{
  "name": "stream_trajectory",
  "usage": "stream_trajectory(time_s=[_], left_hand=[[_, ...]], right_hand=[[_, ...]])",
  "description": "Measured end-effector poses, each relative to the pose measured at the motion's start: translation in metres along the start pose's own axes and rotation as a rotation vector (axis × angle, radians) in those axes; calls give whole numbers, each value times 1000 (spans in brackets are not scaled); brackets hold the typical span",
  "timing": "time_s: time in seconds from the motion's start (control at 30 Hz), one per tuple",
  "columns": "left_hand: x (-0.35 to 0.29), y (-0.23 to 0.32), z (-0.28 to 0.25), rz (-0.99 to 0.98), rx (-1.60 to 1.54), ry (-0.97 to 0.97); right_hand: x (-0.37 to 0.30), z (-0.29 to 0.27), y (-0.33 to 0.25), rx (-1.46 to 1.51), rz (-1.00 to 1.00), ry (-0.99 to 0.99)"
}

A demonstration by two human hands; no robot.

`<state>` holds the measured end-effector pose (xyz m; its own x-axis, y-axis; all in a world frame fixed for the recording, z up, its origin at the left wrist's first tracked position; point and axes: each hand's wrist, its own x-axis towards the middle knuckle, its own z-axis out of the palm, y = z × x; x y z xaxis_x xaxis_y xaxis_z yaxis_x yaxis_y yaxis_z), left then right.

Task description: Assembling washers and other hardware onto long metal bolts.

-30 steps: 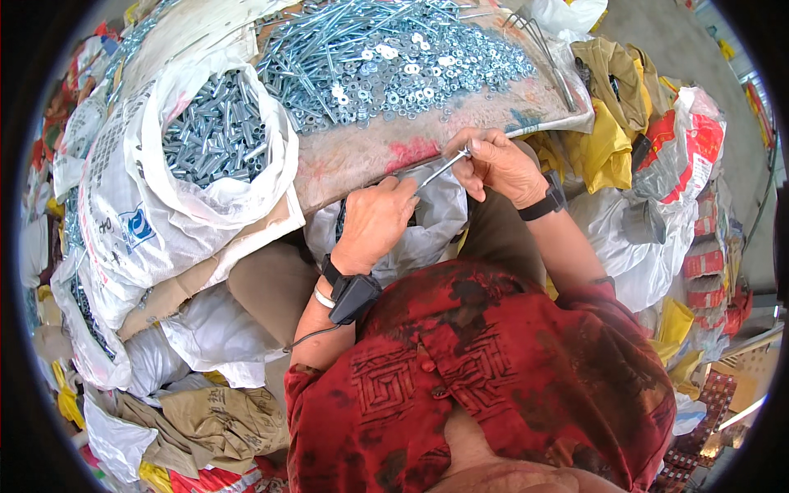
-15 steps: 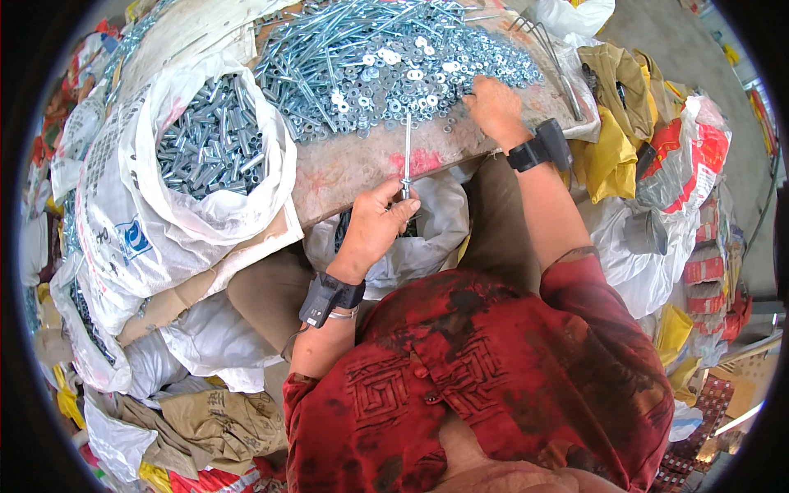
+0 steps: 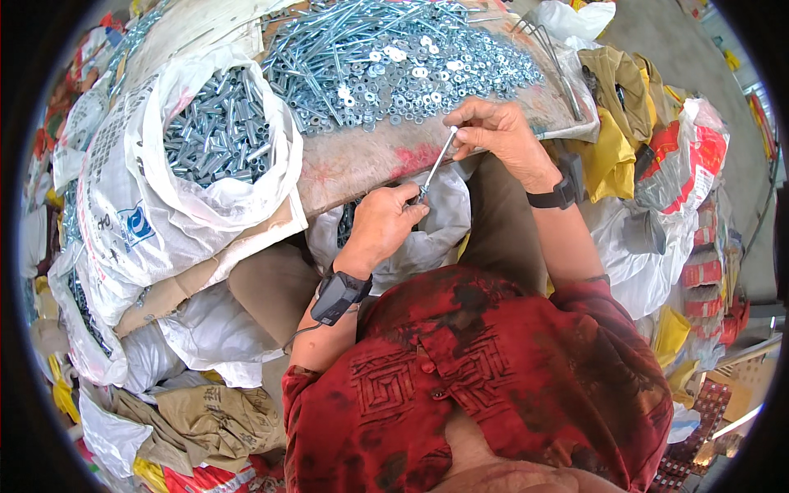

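Note:
My left hand (image 3: 385, 223) grips the lower end of a long silver bolt (image 3: 435, 167) that slants up to the right. My right hand (image 3: 491, 134) pinches a small white washer (image 3: 453, 130) at the bolt's upper tip. Both hands work at the front edge of a worn board (image 3: 362, 160) heaped with silver bolts and washers (image 3: 394, 57). A black device (image 3: 339, 296) is strapped on my left wrist and a black watch (image 3: 552, 195) on my right.
A white sack (image 3: 148, 205) at left is open and full of short metal sleeves (image 3: 215, 131). A white bag (image 3: 440, 218) sits in my lap under the hands. More sacks, yellow cloth (image 3: 612, 156) and red-white bags (image 3: 699, 164) crowd both sides.
My right hand came back from the pile on the board to the bolt's upper tip, now with a washer. The bolt tilted from near upright to slanting right.

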<state>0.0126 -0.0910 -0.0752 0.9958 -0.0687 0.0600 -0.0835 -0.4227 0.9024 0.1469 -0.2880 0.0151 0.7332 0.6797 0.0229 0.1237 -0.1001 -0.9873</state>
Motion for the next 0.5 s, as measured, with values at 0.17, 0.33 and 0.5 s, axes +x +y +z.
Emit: stream_trajectory(time_s=[0.17,0.33,0.5], left_hand=[[-5,13,-3,43,204,6],[-6,10,-7,131,93,78],[-6,4,-5,42,-43,28]], right_hand=[[-8,-2,10,-61,-55,-34],[-15,9,10,130,-125,27],[-15,51,19,-381,-573,430]])
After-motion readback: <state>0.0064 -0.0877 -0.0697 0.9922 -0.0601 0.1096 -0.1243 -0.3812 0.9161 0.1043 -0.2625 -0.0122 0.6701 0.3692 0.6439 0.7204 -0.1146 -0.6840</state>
